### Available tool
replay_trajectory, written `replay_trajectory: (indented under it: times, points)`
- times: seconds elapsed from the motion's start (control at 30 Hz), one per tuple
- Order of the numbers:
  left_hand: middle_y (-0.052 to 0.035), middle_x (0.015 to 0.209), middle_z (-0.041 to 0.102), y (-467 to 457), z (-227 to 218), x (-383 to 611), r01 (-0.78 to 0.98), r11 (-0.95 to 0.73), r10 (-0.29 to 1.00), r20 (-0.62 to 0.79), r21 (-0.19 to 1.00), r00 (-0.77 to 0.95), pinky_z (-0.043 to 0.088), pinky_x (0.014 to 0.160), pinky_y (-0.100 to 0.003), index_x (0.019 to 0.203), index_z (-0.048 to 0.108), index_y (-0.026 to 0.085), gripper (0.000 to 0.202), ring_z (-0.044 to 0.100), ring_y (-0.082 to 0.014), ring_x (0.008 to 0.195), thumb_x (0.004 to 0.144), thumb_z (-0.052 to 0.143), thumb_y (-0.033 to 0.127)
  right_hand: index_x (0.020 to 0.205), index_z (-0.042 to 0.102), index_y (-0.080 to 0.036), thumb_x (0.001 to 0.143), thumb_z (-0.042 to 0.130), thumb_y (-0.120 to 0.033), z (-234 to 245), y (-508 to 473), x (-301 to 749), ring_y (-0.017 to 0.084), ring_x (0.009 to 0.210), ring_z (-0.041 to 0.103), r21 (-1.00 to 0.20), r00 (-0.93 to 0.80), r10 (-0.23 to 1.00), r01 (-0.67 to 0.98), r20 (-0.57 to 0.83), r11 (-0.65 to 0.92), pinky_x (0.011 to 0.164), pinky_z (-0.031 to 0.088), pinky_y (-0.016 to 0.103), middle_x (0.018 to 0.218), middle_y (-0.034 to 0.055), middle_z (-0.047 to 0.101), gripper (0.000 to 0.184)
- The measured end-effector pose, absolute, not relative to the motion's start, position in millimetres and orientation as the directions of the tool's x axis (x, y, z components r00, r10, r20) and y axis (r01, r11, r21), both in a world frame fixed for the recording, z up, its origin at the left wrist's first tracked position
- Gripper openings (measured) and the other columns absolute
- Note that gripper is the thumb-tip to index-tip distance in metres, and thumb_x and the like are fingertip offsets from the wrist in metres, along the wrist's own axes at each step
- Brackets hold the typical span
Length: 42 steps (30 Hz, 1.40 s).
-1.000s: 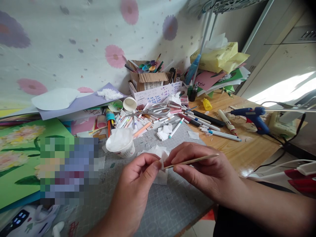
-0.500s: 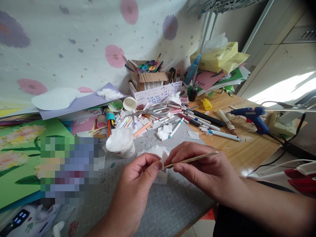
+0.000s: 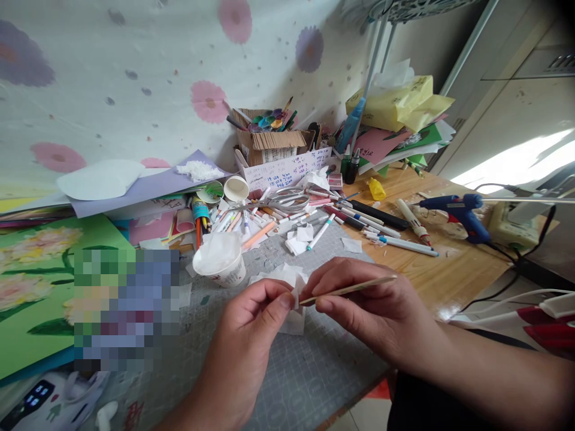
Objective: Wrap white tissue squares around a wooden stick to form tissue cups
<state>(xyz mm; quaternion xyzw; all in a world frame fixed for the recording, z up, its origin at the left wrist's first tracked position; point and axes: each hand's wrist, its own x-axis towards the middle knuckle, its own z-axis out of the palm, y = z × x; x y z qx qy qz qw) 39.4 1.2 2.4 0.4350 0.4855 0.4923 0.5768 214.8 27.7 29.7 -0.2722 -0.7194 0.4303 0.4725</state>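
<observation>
Between thumb and fingers, my left hand [image 3: 256, 323] pinches a small piece of white tissue paper [image 3: 296, 296]. My right hand [image 3: 372, 311] is closed on a thin wooden stick [image 3: 354, 288], whose lower tip meets the tissue at my left thumb. The stick slants up to the right across my fingers. More white paper pieces [image 3: 291, 324] lie on the grey cutting mat [image 3: 309, 377] just under and behind my fingertips. A paper cup [image 3: 229, 272] stuffed with white paper stands beyond my left hand.
Markers and scissors [image 3: 291, 200] lie heaped at the back, before a cardboard box [image 3: 274, 143]. To the right sit a blue glue gun [image 3: 462, 209] and a power strip [image 3: 514, 224] with cables. At left are a green flower picture [image 3: 36, 275] and a pixelated patch.
</observation>
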Motion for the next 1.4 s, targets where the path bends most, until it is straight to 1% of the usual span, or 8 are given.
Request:
replay_trajectory:
  times: [0.3,0.4,0.5,0.6,0.87,1.0,1.1,1.4]
  points:
    - [0.0034,0.074,0.061,1.4,0.6,38.4,-0.135,0.143,0.989,-0.138,0.981,0.048,0.039,0.07,-0.024,0.077,0.068,0.023,0.009,0.049,-0.0144,0.076,0.082,0.064,0.029,0.084,0.066,-0.011,0.083,0.063,-0.012,30.0,27.1,214.0,0.017,0.081,0.068,-0.869,-0.394,0.795,-0.016,0.461,0.495,0.072,0.055,0.028,0.084,0.0099,0.07,0.003]
    - [0.0032,0.075,0.062,1.2,0.7,37.7,-0.176,0.14,0.989,-0.13,0.974,0.072,0.039,0.07,-0.024,0.079,0.069,0.024,0.008,0.05,-0.0145,0.076,0.082,0.065,0.03,0.084,0.066,-0.01,0.083,0.063,-0.012,30.5,27.0,214.5,0.018,0.08,0.068,-0.865,-0.39,0.795,-0.004,0.464,0.503,0.072,0.055,0.028,0.083,0.0105,0.07,0.004]
    - [0.0031,0.075,0.061,2.1,1.7,37.6,-0.203,0.18,0.981,-0.161,0.963,0.107,0.039,0.07,-0.024,0.082,0.069,0.023,0.009,0.05,-0.0142,0.076,0.079,0.068,0.031,0.084,0.066,-0.01,0.084,0.062,-0.012,30.9,26.8,215.8,0.018,0.081,0.068,-0.864,-0.389,0.799,0.016,0.459,0.504,0.072,0.055,0.028,0.083,0.0108,0.07,0.004]
    - [0.003,0.074,0.059,3.4,2.8,38.2,-0.187,0.204,0.975,-0.183,0.961,0.123,0.038,0.07,-0.024,0.079,0.068,0.022,0.009,0.05,-0.014,0.076,0.078,0.069,0.03,0.084,0.066,-0.01,0.084,0.062,-0.012,31.2,27.4,216.7,0.018,0.08,0.068,-0.866,-0.392,0.802,0.028,0.45,0.5,0.071,0.055,0.029,0.083,0.0103,0.07,0.004]
    - [0.0023,0.074,0.059,3.1,4.8,38.2,-0.172,0.19,0.978,-0.171,0.967,0.123,0.037,0.072,-0.025,0.077,0.067,0.021,0.01,0.048,-0.0142,0.075,0.08,0.067,0.03,0.085,0.065,-0.012,0.084,0.061,-0.01,31.8,27.8,217.6,0.016,0.083,0.067,-0.883,-0.414,0.798,-0.03,0.437,0.468,0.073,0.054,0.026,0.085,0.0079,0.069,0.004]
    - [0.0018,0.075,0.06,3.3,6.3,38.1,-0.201,0.211,0.974,-0.189,0.957,0.125,0.037,0.073,-0.026,0.077,0.067,0.02,0.009,0.049,-0.0149,0.078,0.08,0.067,0.028,0.085,0.064,-0.013,0.084,0.061,-0.011,30.5,27.6,217.4,0.015,0.083,0.067,-0.9,-0.427,0.805,-0.051,0.412,0.434,0.072,0.054,0.025,0.086,0.0064,0.069,0.004]
    - [0.0017,0.074,0.061,3.9,6.9,39.0,-0.219,0.225,0.972,-0.203,0.949,0.118,0.037,0.071,-0.026,0.074,0.067,0.019,0.009,0.049,-0.0147,0.076,0.079,0.068,0.028,0.085,0.064,-0.015,0.085,0.06,-0.01,30.6,27.9,217.2,0.015,0.083,0.067,-0.904,-0.428,0.807,-0.061,0.406,0.422,0.073,0.055,0.026,0.086,0.0056,0.069,0.006]
    - [0.0013,0.077,0.062,4.9,5.7,39.7,-0.206,0.204,0.976,-0.181,0.957,0.125,0.038,0.073,-0.026,0.077,0.067,0.02,0.008,0.05,-0.0156,0.079,0.079,0.068,0.028,0.084,0.065,-0.016,0.084,0.061,-0.01,32.7,28.3,217.3,0.015,0.081,0.067,-0.864,-0.419,0.785,0.003,0.457,0.504,0.073,0.056,0.026,0.084,0.0063,0.07,0.007]
